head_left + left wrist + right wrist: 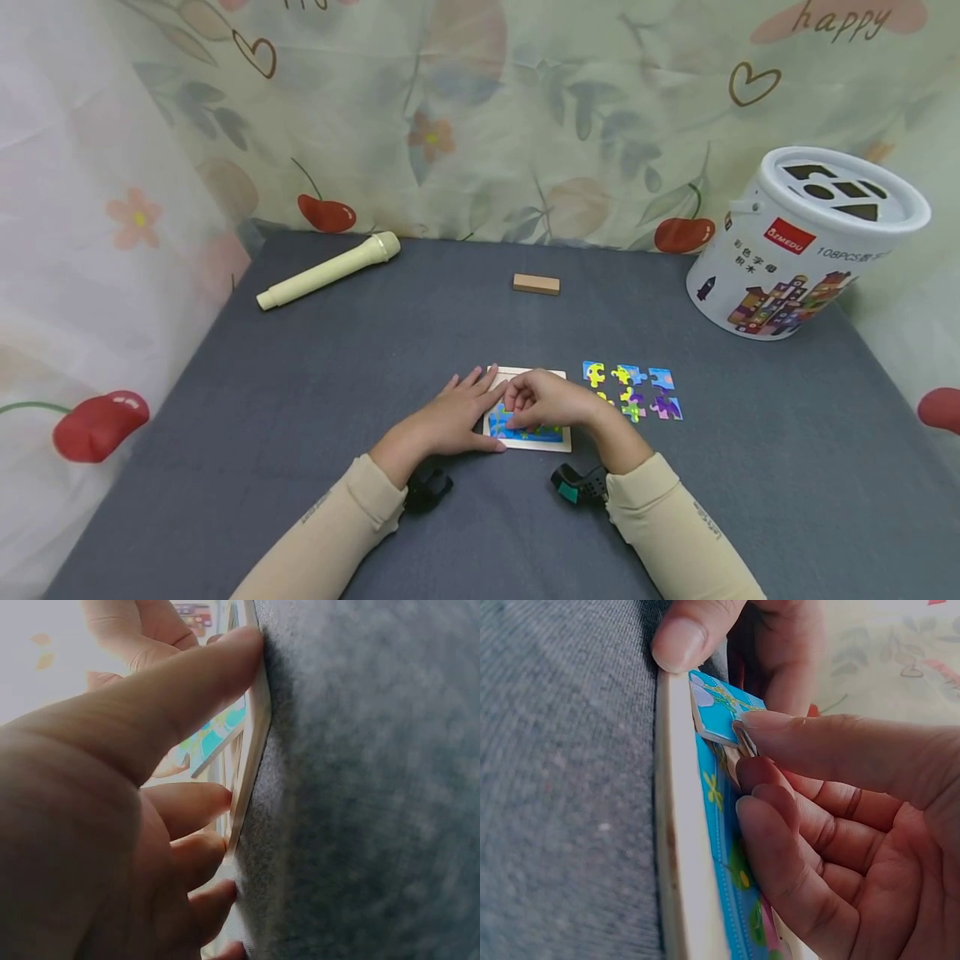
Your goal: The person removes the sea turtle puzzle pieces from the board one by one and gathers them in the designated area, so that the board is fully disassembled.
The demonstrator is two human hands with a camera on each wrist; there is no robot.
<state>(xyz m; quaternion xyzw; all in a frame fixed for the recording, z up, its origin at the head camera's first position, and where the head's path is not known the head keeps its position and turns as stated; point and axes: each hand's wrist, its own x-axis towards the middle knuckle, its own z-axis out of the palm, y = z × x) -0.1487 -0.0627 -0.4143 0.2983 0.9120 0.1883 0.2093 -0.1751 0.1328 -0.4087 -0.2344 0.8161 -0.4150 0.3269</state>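
A small jigsaw puzzle in a pale wooden frame (553, 447) lies on the table, with blue, colourful pieces along its near part. My left hand (456, 418) is spread at the frame's left side; its thumb touches the near edge and its fingers lie along the left edge. With thumb and fingertips my right hand (551, 398) pinches a blue puzzle piece (716, 709), which sits tilted over the near left corner of the frame in the right wrist view. Part of the puzzle is hidden under the right hand. Several loose puzzle pieces (662, 379) lie to the right of the frame.
A cream microphone-shaped stick (327, 271) lies at the back left. Behind the puzzle is a small brown wooden block (536, 284). A large white bucket (795, 250) with a shape-sorter lid stands at the back right. Patterned cloth (480, 150) hangs along the table's far edge.
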